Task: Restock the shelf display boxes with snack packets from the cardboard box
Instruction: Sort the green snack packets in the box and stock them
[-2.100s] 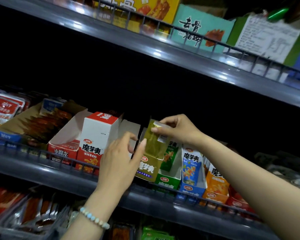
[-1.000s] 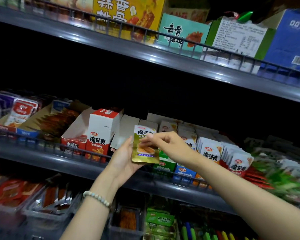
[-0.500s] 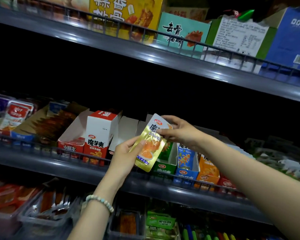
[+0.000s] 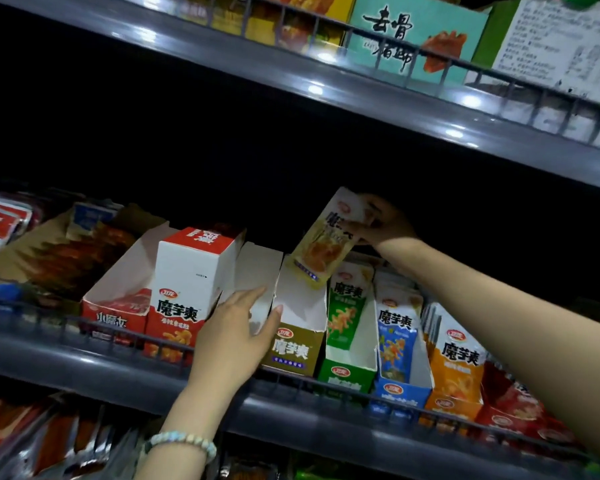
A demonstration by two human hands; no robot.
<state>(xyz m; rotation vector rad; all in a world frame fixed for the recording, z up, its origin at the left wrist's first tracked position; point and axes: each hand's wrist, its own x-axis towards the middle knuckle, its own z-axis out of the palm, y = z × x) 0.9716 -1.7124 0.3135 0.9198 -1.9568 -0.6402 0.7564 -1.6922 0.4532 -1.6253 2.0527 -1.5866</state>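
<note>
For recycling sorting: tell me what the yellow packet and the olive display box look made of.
Yellow packet: seemingly glossy plastic or foil film; it shines and bends in the right hand. Olive display box: likely thin printed cardboard, matte white inside, with a ragged torn front edge.

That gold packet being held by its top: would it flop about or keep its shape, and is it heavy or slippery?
The gold packet is probably fairly stiff: pinched only at its top by the right hand, it hangs tilted without drooping. It looks light, since a fingertip pinch alone carries it. Its glossy film may be a little slippery.
</note>
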